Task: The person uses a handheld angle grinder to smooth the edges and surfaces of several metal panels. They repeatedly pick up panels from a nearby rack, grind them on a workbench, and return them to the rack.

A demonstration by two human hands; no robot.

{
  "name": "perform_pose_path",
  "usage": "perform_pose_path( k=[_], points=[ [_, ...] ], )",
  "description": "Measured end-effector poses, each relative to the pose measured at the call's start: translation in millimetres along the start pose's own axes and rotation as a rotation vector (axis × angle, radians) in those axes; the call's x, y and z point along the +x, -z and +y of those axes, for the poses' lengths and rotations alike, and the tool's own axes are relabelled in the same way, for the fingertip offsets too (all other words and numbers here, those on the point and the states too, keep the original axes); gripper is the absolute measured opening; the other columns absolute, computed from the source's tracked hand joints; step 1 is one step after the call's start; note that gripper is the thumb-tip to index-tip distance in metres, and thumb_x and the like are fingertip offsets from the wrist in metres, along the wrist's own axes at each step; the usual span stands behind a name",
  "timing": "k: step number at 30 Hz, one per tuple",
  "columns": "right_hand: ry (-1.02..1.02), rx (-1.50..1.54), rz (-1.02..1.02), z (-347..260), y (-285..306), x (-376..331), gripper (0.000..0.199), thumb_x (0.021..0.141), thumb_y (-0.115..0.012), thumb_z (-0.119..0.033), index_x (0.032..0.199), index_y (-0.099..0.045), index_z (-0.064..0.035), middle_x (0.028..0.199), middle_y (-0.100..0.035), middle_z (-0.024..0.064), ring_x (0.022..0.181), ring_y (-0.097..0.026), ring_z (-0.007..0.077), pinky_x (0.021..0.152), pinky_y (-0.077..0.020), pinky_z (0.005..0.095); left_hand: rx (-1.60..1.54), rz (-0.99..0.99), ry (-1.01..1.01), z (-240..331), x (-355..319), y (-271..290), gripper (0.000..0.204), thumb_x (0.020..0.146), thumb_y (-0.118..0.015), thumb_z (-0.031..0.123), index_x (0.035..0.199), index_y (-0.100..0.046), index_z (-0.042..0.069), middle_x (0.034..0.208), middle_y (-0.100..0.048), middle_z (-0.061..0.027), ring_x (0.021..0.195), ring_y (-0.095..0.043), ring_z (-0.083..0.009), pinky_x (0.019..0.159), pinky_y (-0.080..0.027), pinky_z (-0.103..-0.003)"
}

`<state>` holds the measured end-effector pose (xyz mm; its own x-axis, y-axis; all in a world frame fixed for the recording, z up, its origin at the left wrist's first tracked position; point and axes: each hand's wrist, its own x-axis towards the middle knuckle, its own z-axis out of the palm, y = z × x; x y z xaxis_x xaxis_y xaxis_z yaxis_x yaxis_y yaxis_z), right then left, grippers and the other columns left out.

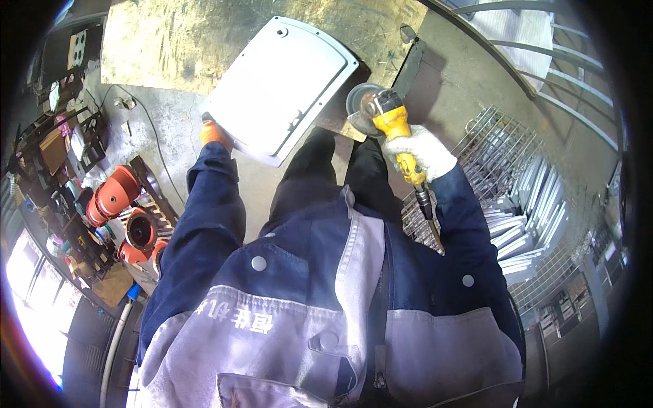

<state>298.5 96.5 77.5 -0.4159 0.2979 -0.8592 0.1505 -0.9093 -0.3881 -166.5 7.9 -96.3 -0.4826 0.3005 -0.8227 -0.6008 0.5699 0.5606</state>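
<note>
Yellow grinder (392, 124) lies within right fingers (400, 144) (apparently wrapped).

White cover (282, 88) overlies the near edge of a stained plywood worktop (170, 47); black cable (157, 136) crosses the concrete floor (180, 126) at left.

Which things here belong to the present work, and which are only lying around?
Apparently in the work:
yellow angle grinder, in the right hand
white rimmed cover, left hand at its edge
stained wooden board beneath

Apparently lying about:
orange-red containers
wire mesh
</note>
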Motion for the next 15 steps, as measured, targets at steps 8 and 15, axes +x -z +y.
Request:
perform_pose_path(
  k=[8,15],
  points=[
    [-0.034,0.022,-0.009,-40.1,29.1,88.6,0.028,0.078,-0.069,-0.019,0.096,-0.059,0.0007,0.073,-0.061,0.0068,0.057,-0.059,0.0138,0.05,-0.0486,0.0252,-0.002,0.153,0.115,-76.7,72.7,32.8,0.063,0.087,-0.048,0.064,0.111,-0.056,0.006,0.098,-0.061,-0.006,0.085,-0.057,-0.022,0.076,-0.047,-0.038],
    [-0.069,-0.227,0.012,-90.7,13.1,144.6,0.026,0.075,-0.074,-0.022,0.089,-0.063,-0.002,0.066,-0.059,0.0047,0.053,-0.057,0.0134,0.049,-0.0457,0.0254,-0.25,0.094,0.037,-155.7,110.3,79.2,0.083,0.077,-0.058,0.07,0.126,-0.054,0.003,0.122,-0.058,-0.01,0.104,-0.056,-0.0282,0.09,-0.045,-0.041]
  ],
)
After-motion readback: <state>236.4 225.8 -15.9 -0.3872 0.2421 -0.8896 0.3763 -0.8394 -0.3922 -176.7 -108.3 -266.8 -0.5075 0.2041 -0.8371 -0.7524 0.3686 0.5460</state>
